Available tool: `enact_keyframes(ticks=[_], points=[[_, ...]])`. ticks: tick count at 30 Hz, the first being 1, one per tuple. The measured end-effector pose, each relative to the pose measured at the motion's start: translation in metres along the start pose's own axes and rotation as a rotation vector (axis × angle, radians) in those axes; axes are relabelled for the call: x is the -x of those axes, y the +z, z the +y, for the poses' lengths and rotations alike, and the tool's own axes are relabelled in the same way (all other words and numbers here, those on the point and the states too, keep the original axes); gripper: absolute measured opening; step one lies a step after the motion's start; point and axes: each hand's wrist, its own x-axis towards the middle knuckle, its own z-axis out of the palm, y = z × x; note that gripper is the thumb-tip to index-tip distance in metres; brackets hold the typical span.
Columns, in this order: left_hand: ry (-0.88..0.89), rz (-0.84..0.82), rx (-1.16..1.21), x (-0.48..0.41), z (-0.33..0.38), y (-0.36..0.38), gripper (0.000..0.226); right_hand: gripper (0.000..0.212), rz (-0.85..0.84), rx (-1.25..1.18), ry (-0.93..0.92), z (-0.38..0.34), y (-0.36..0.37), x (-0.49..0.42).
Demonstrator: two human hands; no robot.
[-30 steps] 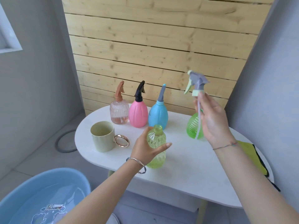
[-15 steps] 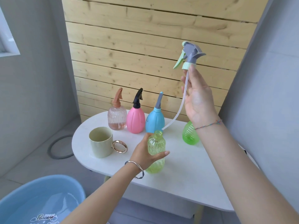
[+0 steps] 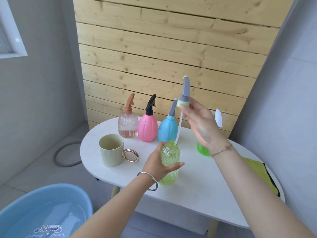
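The left hand [image 3: 158, 164] grips the yellow-green bottle [image 3: 169, 164] upright on the white surface [image 3: 197, 191]. The right hand [image 3: 202, 124] pinches the spray head [image 3: 185, 97] above it, its tube [image 3: 179, 129] reaching the bottle's mouth.

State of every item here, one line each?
Yellow-green bottle: uncapped, upright on table, gripped by left hand.
Spray head: off, pinched by right hand, tube tip at that bottle's neck.
Pink bottle: capped, upright.
Blue bottle: capped, upright.
Clear bottle: capped, part full.
Mug: upright.
Basin: holds water.
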Motion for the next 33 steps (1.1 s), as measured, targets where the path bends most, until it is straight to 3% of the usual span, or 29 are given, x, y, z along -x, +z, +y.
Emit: enact_keyframes(ticks=[3, 8, 13, 29, 33], points=[[-0.002, 0.005, 0.000, 0.000, -0.002, 0.001, 0.069, 0.034, -0.154, 0.170, 0.066, 0.002, -0.019, 0.009], [-0.012, 0.000, 0.014, -0.001, -0.005, 0.002, 0.072, 0.029, -0.255, 0.408, 0.199, 0.013, -0.032, 0.018], [-0.007, 0.001, 0.018, -0.002, -0.007, 0.002, 0.071, 0.029, -0.373, 0.489, 0.269, 0.022, -0.033, 0.020], [0.011, -0.007, 0.033, -0.003, -0.006, 0.002, 0.069, 0.026, -0.404, 0.747, 0.148, 0.029, -0.030, 0.019], [0.000, -0.157, 0.020, -0.006, -0.006, -0.010, 0.071, 0.027, -0.363, 0.764, 0.136, 0.030, -0.029, 0.019]])
